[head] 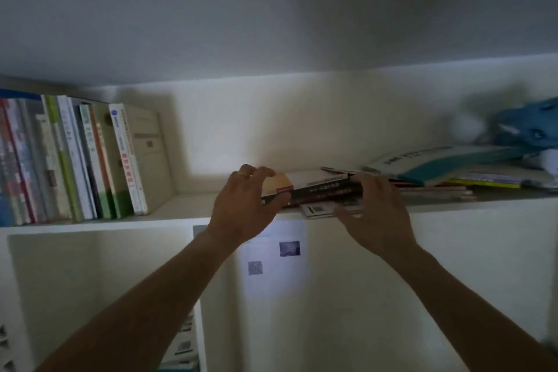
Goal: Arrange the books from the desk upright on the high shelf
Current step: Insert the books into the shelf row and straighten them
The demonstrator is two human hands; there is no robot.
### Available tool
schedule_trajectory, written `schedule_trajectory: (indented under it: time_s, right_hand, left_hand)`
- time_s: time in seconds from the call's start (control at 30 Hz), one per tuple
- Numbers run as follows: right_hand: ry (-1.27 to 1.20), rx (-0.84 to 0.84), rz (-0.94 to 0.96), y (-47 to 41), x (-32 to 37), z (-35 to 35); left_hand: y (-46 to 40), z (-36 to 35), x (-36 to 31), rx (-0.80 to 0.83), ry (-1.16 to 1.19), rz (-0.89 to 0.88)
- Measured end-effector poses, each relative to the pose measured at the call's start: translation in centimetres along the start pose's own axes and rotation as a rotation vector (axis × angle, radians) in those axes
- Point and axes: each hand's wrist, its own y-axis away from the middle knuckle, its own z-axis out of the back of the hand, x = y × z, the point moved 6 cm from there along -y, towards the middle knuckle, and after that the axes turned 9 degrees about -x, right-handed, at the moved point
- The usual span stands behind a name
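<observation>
A small stack of books [320,187] lies flat on the high white shelf [187,205], near its front edge. My left hand [244,208] grips the stack's left end, fingers curled over the top and thumb under it. My right hand [377,208] holds the stack's right end, fingers over the top. A thin booklet [320,210] with a QR code sticks out under the stack. Several books [75,160] stand upright at the shelf's left.
More flat books and a teal-covered one [447,164] lie in a loose pile at the shelf's right, with a blue plush toy [525,127] behind them. A paper sheet [277,254] hangs on the wall below the shelf. The ceiling is close above.
</observation>
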Motion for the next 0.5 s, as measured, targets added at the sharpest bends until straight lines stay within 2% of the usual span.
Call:
schedule_trajectory:
  time_s: [0.1,0.2,0.27,0.37,0.43,0.5]
  right_hand:
    - [0.038,0.035,0.032,-1.4,-1.3,0.8]
    - [0.079,0.076,0.075,-3.0,-2.1,1.1]
    - [0.105,0.118,0.091,-3.8,-2.3,0.7]
    - [0.138,0.164,0.097,-4.6,-2.0,-0.4]
    - [0.174,0.156,0.113,-5.0,-1.7,-1.2]
    - [0.243,0.107,0.129,-5.5,-1.4,-1.8]
  left_hand:
    - [-2.5,-3.9,-2.2,0.150,-0.092,-0.100]
    - [-4.8,-6.2,-2.2,0.293,-0.306,-0.187]
    - [-5.9,-6.9,-2.4,0.313,-0.434,-0.304]
    - [-5.8,-8.2,-3.9,0.348,-0.598,-0.623]
    - [-5.8,-8.5,-4.3,0.371,-0.600,-0.687]
    - [-6.3,-8.4,-3.9,0.351,-0.578,-0.656]
